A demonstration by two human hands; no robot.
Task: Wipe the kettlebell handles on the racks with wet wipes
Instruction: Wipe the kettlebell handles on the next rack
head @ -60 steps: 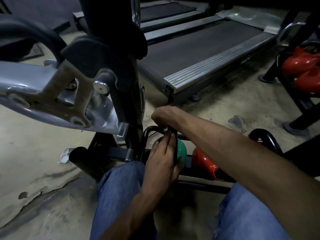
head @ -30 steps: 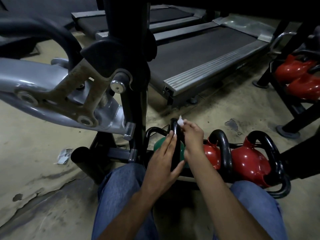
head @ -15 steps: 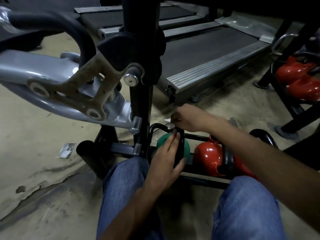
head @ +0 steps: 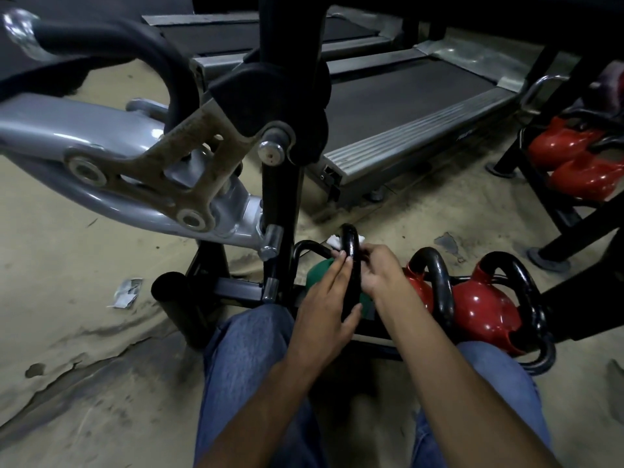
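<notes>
A green kettlebell (head: 320,271) with a black handle (head: 350,246) sits on a low black rack (head: 236,288) in front of my knees. My left hand (head: 326,310) holds the near part of that handle, fingers straight along one side and thumb on the other. My right hand (head: 378,266) pinches a white wet wipe (head: 335,241) wrapped round the top of the handle. Two red kettlebells (head: 483,310) with black handles stand to the right on the same rack.
A grey machine arm (head: 101,157) and its black upright post (head: 280,204) hang over the left. Treadmills (head: 405,106) lie behind. Another rack with red kettlebells (head: 580,163) stands at far right. A scrap of paper (head: 125,292) lies on the cracked floor.
My right hand pulled back from the far side of the handle to its top, with the wipe. My left hand has kept its hold on the handle.
</notes>
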